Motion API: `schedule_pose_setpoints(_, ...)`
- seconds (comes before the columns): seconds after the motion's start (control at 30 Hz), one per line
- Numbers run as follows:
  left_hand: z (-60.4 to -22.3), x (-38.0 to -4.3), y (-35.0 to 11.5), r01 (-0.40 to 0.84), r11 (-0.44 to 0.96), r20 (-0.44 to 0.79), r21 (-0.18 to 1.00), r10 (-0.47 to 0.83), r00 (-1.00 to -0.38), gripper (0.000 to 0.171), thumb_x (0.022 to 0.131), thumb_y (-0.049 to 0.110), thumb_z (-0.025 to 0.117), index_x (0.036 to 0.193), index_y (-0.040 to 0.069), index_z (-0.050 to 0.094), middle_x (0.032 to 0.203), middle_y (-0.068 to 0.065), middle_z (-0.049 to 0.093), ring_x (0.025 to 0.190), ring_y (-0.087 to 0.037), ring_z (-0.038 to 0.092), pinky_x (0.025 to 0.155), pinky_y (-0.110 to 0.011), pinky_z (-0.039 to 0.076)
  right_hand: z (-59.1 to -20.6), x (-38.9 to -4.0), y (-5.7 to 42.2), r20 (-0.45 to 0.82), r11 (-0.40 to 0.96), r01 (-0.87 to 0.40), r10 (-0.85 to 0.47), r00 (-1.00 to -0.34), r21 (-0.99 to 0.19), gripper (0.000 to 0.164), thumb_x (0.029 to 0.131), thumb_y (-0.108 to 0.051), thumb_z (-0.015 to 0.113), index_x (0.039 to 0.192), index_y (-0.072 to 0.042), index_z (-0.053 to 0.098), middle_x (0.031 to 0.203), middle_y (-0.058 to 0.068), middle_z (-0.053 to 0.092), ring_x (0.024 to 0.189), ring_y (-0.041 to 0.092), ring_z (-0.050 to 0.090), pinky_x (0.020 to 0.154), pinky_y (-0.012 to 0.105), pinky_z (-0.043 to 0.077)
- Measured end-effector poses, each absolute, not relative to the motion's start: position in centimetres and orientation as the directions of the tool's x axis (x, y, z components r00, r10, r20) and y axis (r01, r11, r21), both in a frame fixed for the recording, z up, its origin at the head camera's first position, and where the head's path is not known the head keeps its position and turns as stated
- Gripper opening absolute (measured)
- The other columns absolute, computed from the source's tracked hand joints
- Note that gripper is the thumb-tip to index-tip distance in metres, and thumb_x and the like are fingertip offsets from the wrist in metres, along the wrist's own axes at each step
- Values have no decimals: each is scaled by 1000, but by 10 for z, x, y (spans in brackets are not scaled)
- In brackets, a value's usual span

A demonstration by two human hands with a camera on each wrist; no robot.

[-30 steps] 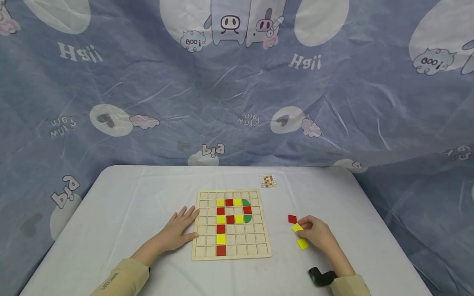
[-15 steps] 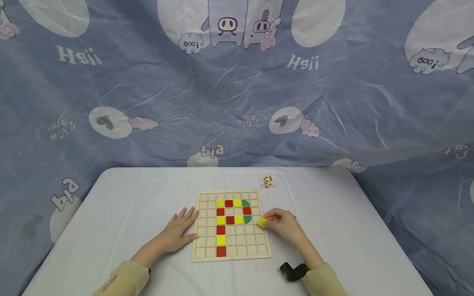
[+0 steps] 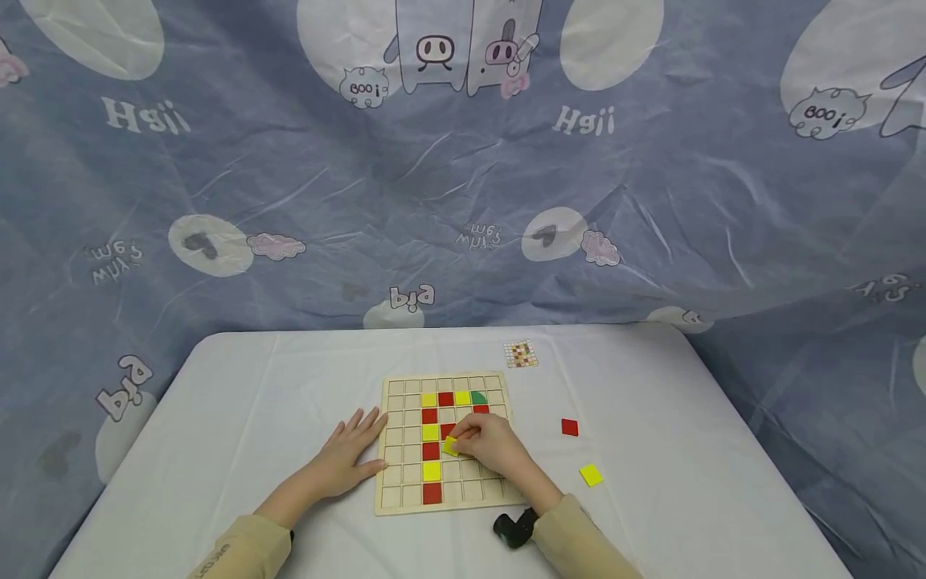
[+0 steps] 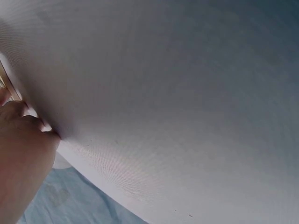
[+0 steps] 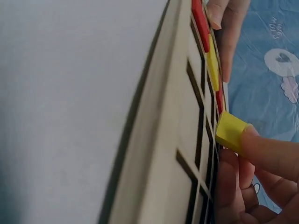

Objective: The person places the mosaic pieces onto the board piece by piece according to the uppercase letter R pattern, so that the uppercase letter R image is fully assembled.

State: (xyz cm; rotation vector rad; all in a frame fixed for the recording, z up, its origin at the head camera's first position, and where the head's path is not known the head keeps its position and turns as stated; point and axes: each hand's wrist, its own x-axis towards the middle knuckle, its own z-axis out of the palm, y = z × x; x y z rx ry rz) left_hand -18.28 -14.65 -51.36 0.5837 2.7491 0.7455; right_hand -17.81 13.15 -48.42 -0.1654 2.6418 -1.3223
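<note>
A wooden grid board (image 3: 398,476) lies on the table, with red, yellow and green tiles set in some of its squares. My right hand (image 3: 492,446) is over the board and pinches a yellow square tile (image 5: 230,132) between thumb and fingers. In the head view that tile is beside the column of red and yellow tiles, and the hand hides part of the board. My left hand (image 3: 346,458) lies spread with straight fingers, its fingertips touching the board's left edge. To the right of the board lie a loose red tile (image 3: 570,427) and a loose yellow tile (image 3: 591,476).
A small card with a printed coloured grid (image 3: 521,354) lies behind the board. Black wrist gear (image 3: 515,529) shows by the right sleeve. A patterned blue-grey cloth (image 3: 405,185) hangs behind the white-covered table (image 3: 311,362).
My right hand has carried the yellow tile leftward from the loose tiles to above the board. The red and yellow loose tiles stay behind. The left hand has kept its place.
</note>
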Motion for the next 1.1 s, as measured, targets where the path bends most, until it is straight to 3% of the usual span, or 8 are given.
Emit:
schedule_pose_setpoints(0.53, -507, -181, -148, 339, 771, -99, 539, 458, -884, 77, 93, 40, 66, 155, 9, 31, 163, -16, 23, 151, -43, 10, 120, -65, 8, -481, -180, 119, -25, 723, -172, -252, -967, -669, 5, 83, -4, 76, 82, -9, 76, 79, -2, 58, 69, 10, 51, 61, 19, 45)
schedule_pose_setpoints(0.7, -507, -181, -148, 334, 770, -104, 545, 457, -883, 77, 93, 39, 66, 155, 9, 31, 163, -16, 23, 151, -43, 10, 120, -65, 8, -480, -178, 126, -35, 705, -155, -247, -968, -692, 3, 83, -7, 76, 84, -8, 74, 79, -3, 58, 68, 9, 52, 61, 19, 46)
schedule_pose_setpoints(0.83, -506, -180, -147, 330, 772, -113, 543, 457, -882, 78, 93, 40, 66, 155, 9, 31, 163, -16, 23, 151, -43, 10, 120, -64, 7, -475, -180, 146, -31, 665, -110, -197, -980, -739, 6, 85, -9, 76, 90, -9, 73, 82, -3, 63, 72, 9, 56, 64, 20, 49)
schedule_pose_setpoints(1.1, -506, -182, -149, 334, 765, -105, 550, 461, -881, 78, 92, 40, 66, 155, 9, 30, 163, -15, 22, 152, -43, 10, 120, -64, 6, -470, -189, 206, -37, 674, 46, 27, -999, -737, 13, 85, -9, 76, 97, -9, 73, 88, 1, 68, 78, 12, 61, 67, 24, 51)
